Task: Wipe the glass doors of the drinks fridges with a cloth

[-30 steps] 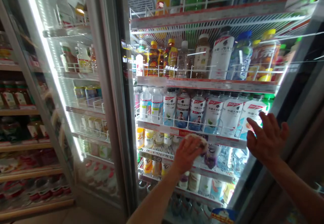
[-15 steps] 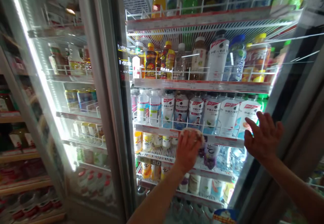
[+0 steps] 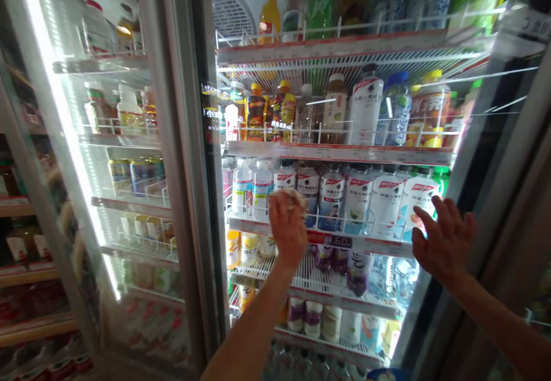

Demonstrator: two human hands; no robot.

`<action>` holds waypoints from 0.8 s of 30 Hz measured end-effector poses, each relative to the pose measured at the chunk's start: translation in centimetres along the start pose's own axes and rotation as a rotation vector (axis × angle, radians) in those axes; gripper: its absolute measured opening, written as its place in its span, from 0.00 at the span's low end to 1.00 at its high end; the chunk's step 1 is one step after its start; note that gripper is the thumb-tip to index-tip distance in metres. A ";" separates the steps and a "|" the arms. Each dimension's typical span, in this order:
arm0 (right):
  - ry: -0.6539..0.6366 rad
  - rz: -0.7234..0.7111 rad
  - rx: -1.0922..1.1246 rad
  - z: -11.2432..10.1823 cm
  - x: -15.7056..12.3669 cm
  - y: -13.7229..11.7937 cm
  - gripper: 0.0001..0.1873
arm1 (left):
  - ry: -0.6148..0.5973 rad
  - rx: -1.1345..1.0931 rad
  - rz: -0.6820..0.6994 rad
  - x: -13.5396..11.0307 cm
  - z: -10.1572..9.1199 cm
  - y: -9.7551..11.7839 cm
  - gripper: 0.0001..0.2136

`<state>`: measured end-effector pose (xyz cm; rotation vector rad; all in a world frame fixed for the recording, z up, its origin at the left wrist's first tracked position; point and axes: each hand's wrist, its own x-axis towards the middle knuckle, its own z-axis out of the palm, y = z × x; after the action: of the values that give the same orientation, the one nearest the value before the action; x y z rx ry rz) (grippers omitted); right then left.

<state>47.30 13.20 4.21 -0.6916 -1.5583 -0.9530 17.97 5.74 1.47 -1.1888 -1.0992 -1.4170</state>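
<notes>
My left hand [image 3: 287,237] is pressed up against the glass door of a drinks fridge, fingers closed over a crumpled, pale cloth [image 3: 296,199]. Behind it, through the glass, stand white-labelled drink bottles [image 3: 330,194] on a wire shelf. My right hand [image 3: 445,243] is held with its fingers spread near the right side of the door, holding nothing. Whether its fingertips touch the glass I cannot tell. A price display [image 3: 341,241] reading about 60 shows just right of my left wrist.
A grey door frame [image 3: 183,140] divides this door from a second lit fridge section on the left. Wire shelves of bottles, including a green bottle [image 3: 321,5], fill the fridge. Farther left are shelves with wooden edges [image 3: 34,275]. Light streaks reflect on the glass.
My left hand has slid left and slightly up across the glass with the cloth, uncovering the lit price display. My right hand has stayed nearly in place, spread. The view has shifted slightly.
</notes>
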 end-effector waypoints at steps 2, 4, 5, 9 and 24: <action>0.041 -0.055 -0.028 0.2 0.0 0.3 0.26 | -0.144 -0.099 0.250 -1.0 1.5 4.9 0.18; 0.075 -0.123 -0.061 0.4 0.0 0.7 0.26 | -0.231 -0.166 0.417 -1.7 2.2 7.5 0.16; 0.087 -0.149 -0.072 0.5 0.0 0.8 0.26 | -0.242 -0.178 0.442 -1.7 2.2 7.5 0.15; 0.071 -0.134 -0.084 0.7 0.0 0.9 0.28 | -0.049 -0.058 0.187 0.9 0.4 0.4 0.18; 0.042 -0.118 -0.083 0.8 -0.3 1.1 0.31 | -0.169 -0.096 0.451 3.2 2.4 4.4 0.17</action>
<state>47.87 14.45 4.07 -0.6390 -1.5423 -1.1184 22.36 7.12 5.16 -1.5351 -0.8116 -1.0432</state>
